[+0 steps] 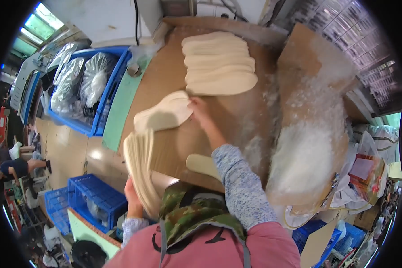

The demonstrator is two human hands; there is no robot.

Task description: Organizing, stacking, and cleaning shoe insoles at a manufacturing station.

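Observation:
My left hand is closed around a thick bundle of cream shoe insoles, standing on edge at the table's near left. My right hand pinches the right end of a pale insole that lies slantwise over the table's left part; whether it is one or several layers I cannot tell. Overlapping rows of insoles are laid out at the back of the table. Partly under my right forearm lies a lone insole.
The brown table has a green strip on its left side. Beyond it stands a blue crate of plastic bags. White fluffy dust is heaped on cardboard at the right. Another blue crate sits lower left. A person is far left.

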